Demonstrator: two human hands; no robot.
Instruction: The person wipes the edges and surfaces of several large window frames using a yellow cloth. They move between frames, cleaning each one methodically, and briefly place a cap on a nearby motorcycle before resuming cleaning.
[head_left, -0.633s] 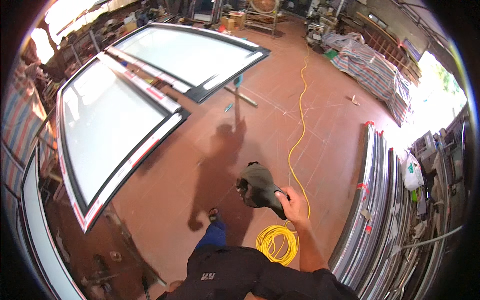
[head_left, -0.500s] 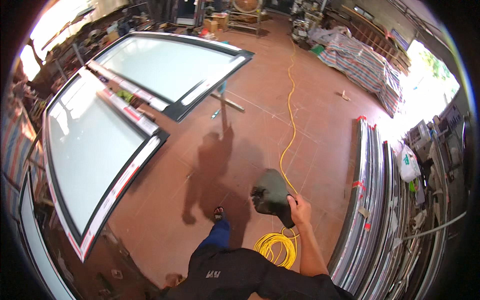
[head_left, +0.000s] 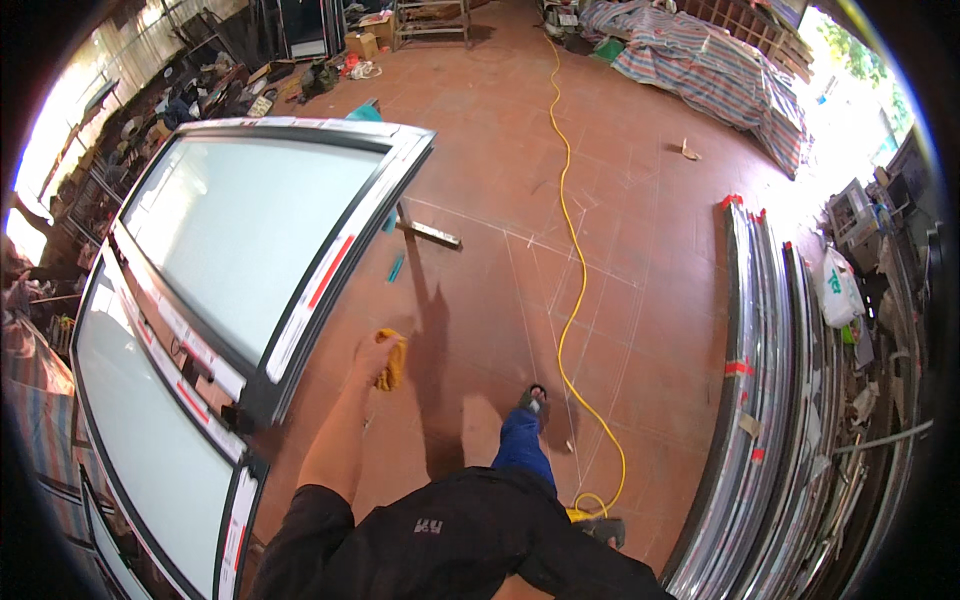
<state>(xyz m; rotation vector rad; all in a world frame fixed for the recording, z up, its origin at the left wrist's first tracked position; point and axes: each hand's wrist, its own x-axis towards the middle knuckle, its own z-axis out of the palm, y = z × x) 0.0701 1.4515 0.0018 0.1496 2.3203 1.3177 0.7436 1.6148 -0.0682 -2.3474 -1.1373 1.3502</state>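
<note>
My left hand [head_left: 373,353] is closed around a crumpled yellow-orange cloth [head_left: 393,362], held out over the floor just right of the nearer panel edge. Low by my right side, my right hand [head_left: 613,542] shows only as a small patch of skin beside a dark grey-green thing [head_left: 603,526]; my body hides most of both. That thing looks soft, but its kind is unclear. Two large framed panels stand to the left: the far panel [head_left: 260,220] and the near panel [head_left: 150,420]. Both have pale panes, dark edges and white-and-red protective strips.
A yellow cable [head_left: 567,200] runs along the tiled floor to my right foot area. Long wrapped metal profiles [head_left: 745,400] lie stacked on the right. A striped tarp [head_left: 700,85] covers a pile at the back. A metal bar [head_left: 430,235] juts out from under the far panel.
My body has stepped forward, closer to the panels. My left arm has swung into view with the cloth. My right hand has swung back with the dark thing, almost out of sight.
</note>
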